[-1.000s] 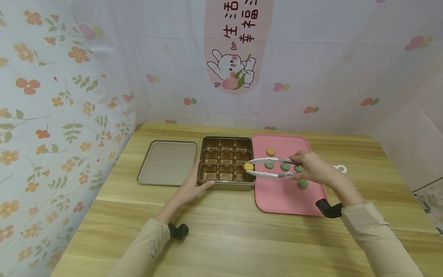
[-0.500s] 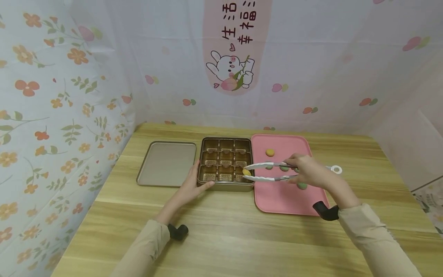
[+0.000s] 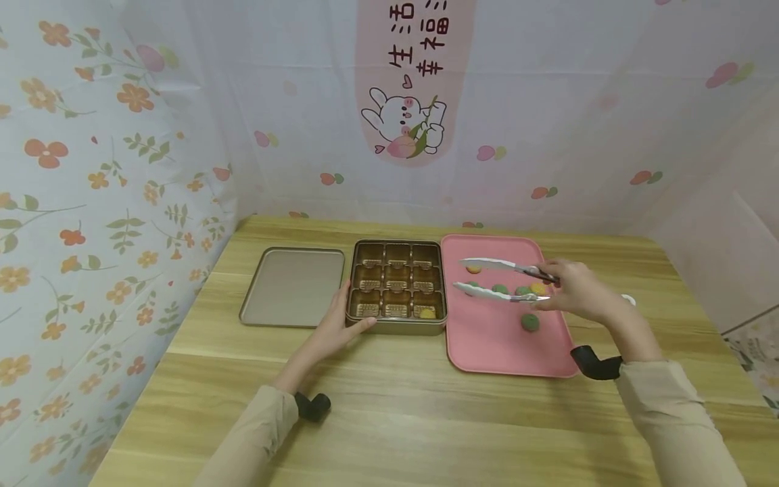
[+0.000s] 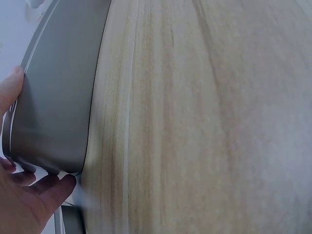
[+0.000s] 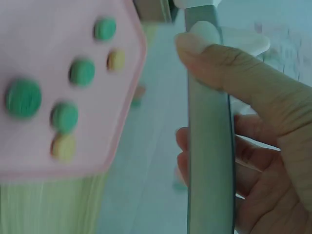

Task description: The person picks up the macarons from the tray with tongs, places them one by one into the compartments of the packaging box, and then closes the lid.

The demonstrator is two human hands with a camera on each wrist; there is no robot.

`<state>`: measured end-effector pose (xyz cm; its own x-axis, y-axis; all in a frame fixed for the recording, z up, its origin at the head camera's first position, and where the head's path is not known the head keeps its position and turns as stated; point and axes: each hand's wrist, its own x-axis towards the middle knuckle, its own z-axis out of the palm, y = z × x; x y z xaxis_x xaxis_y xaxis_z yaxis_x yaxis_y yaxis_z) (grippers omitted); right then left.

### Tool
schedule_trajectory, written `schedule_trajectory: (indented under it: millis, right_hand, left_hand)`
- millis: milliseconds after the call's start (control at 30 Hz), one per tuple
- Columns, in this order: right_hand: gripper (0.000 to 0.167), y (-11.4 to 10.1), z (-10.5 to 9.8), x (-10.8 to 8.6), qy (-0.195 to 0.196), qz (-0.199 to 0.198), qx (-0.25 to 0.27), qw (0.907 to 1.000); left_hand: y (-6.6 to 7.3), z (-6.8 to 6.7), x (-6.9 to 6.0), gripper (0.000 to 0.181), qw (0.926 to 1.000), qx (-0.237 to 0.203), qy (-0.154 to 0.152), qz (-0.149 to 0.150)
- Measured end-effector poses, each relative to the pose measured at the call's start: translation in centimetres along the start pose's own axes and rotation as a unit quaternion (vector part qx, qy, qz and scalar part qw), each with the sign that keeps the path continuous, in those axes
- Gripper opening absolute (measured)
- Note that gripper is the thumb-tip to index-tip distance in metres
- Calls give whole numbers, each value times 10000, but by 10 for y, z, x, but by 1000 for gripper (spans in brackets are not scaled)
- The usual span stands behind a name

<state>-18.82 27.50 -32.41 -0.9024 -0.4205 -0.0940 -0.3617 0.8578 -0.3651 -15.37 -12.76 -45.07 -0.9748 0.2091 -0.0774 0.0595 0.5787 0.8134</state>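
Observation:
My left hand (image 3: pixel 335 328) rests on the near left corner of a square gold-brown tin (image 3: pixel 398 327), fingers along its left side and thumb along its front. A nine-compartment insert fills the tin. One yellow macaron-like cookie (image 3: pixel 428 314) lies in its near right compartment. Over the pink tray (image 3: pixel 499 348), my right hand (image 3: pixel 575 291) grips metal tongs (image 5: pixel 212 146) with white tips. The tong arms stand apart with nothing between them. Below them, several green cookies (image 3: pixel 530 322) and two yellow cookies (image 3: pixel 538 288) sit on the tray, partly covered by the tongs.
A flat rectangular lid (image 3: pixel 293 287) lies left of the tin. The pink tray stands directly right of the tin. A wooden table (image 3: pixel 389 406) carries everything, and a printed cloth (image 3: pixel 274 95) hangs behind its far edge.
The yellow cookie has gone from between the tong tips into the near right compartment. My right hand has drawn the tongs back rightward, with their arms spread. The left hand stays put.

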Motion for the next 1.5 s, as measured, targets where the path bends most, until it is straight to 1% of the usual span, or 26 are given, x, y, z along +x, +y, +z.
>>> schedule_trajectory:
  millis: [100,167,300,433,567,833,967,1267,1367,1500]
  right_hand:
    - [75,21,-9,-5,44,246,-435,9987]
    - [76,35,-15,-9,7,429,-704,9966]
    - [78,57,-26,-18,-252,813,-1095,9903]
    - [79,71,-32,-22,-557,1085,-1303,9839]
    - [79,77,-33,-22,-776,1288,-1366,9791]
    - [76,82,-31,-20,-955,1326,-1484,9753]
    - [75,82,-31,-18,-1002,1301,-1457,9756]
    - [71,86,-30,-18,-1032,1200,-1390,9776]
    - [75,88,-30,-19,-1076,1242,-1367,9769]
    - [79,90,-27,-22,-989,1222,-1325,9786]
  left_hand:
    - [0,0,0,101,10000,5,-6,-25]
    - [0,0,1,102,10000,7,-14,-54]
    - [-1,0,2,102,10000,21,17,-28]
    - [-1,-1,2,102,10000,59,13,-41]
    - [-1,-1,2,102,10000,64,-25,-62]
    - [0,0,0,101,10000,3,-64,-68]
    - [0,0,0,101,9999,44,-58,-105]
    - [-2,0,1,101,10000,-17,-5,-78]
    - [-1,-1,0,101,9999,-35,7,-101]
    - [1,-1,-1,102,10000,-49,6,-67]
